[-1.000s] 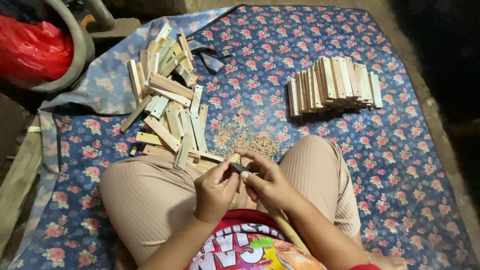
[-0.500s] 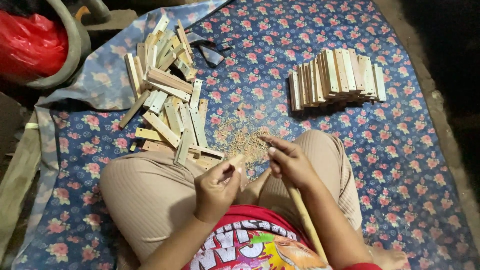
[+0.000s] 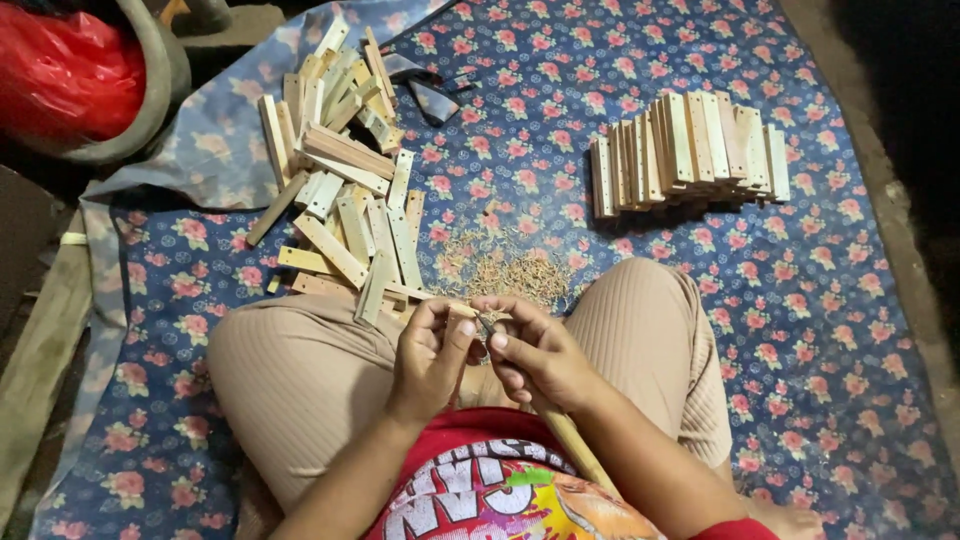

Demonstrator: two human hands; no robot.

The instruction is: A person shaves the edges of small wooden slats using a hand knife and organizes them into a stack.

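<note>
I sit cross-legged on a blue flowered cloth. My left hand pinches a small wooden piece between thumb and fingers over my lap. My right hand holds a knife with a long wooden handle, its blade end touching the small piece. Both hands meet just above my knees. A patch of fine wood shavings lies on the cloth just beyond them.
A loose heap of flat wooden slats lies at the front left. A tidy row of slats stood on edge is at the far right. A red bag inside a grey tub sits top left. Bare ground borders the cloth.
My right hand swept out over the shavings half a second ago and has come back against the left hand. The small piece stays in my left hand.
</note>
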